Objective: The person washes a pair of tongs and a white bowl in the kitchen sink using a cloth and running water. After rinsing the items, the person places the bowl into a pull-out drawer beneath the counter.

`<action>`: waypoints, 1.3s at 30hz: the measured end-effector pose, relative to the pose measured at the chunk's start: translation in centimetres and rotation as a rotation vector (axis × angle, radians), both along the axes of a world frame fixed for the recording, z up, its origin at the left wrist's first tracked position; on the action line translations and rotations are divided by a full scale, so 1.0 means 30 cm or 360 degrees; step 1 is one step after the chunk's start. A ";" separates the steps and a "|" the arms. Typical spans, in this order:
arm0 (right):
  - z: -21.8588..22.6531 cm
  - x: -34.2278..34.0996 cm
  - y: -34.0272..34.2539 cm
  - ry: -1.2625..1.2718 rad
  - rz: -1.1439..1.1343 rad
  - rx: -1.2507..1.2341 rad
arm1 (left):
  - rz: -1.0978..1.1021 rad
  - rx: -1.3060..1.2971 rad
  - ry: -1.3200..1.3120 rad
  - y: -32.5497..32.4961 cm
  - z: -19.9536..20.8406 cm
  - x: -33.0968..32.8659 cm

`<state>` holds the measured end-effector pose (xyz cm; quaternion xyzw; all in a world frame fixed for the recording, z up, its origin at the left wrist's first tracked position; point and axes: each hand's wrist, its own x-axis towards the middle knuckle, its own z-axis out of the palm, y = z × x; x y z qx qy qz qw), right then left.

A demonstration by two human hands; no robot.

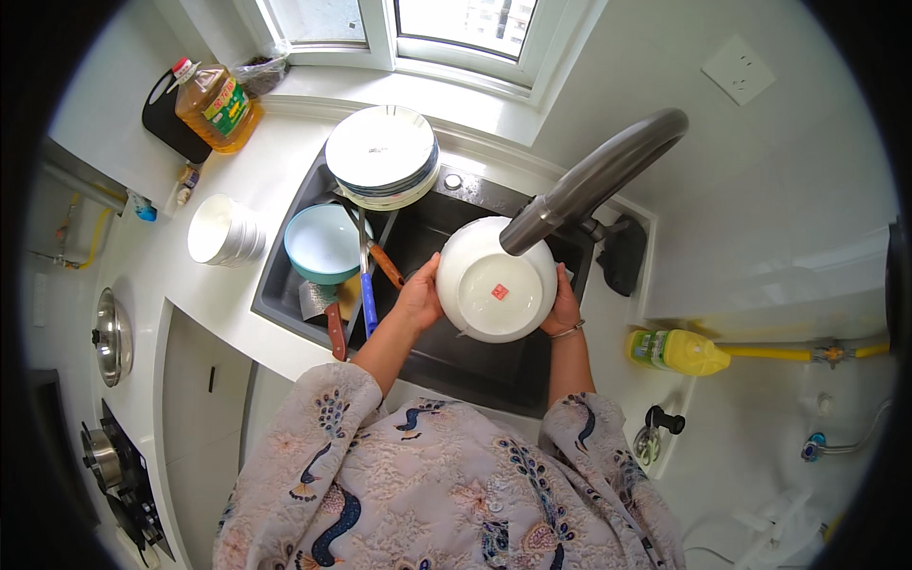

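A white bowl (518, 302) is held upside down over the dark sink (494, 375), its base with a small red mark facing up. My left hand (420, 296) grips its left side and my right hand (563, 306) grips its right side; some fingers are hidden beneath it. Just above the bowl hangs the spout of the grey faucet (594, 180). Left of my left hand lie a blue-handled utensil (369, 302), a wooden-handled utensil (385, 266) and a cleaver (334, 328) with a reddish-brown handle. A light blue bowl (325, 242) sits in the left basin.
A stack of plates (382, 147) rests across the sink's back left. White stacked bowls (223, 231) and an oil jug (217, 109) stand on the left counter. On the right are a yellow bottle (679, 351) and a dark cloth-like item (623, 255). The window (465, 33) is behind.
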<state>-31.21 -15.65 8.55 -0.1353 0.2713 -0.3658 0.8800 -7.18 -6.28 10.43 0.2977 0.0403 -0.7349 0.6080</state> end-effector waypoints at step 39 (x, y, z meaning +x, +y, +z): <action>0.251 0.158 0.085 0.1845 -0.0226 -0.2456 | -0.0336 -0.0376 -0.1182 0.103 0.106 -0.043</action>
